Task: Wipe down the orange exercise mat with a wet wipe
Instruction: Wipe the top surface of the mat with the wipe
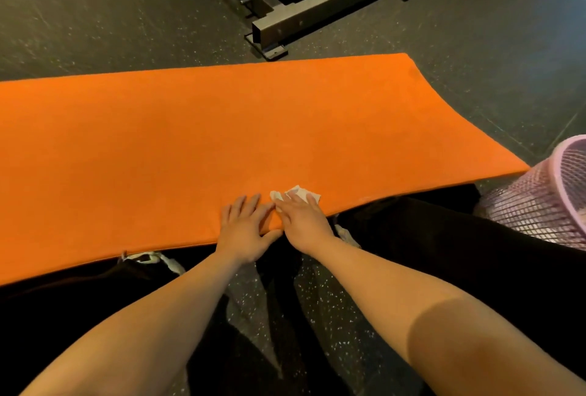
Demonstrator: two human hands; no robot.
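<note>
An orange exercise mat lies flat across the dark speckled floor, running from the left edge to the right. My right hand presses a crumpled white wet wipe onto the mat near its front edge with straight fingers; most of the wipe is under the fingers. My left hand rests flat on the mat's front edge just beside it, fingers spread, thumb over the edge.
A pink mesh waste basket stands at the right, just past the mat's corner. A dark metal equipment frame sits on the floor behind the mat. My legs in dark trousers are under the mat's front edge.
</note>
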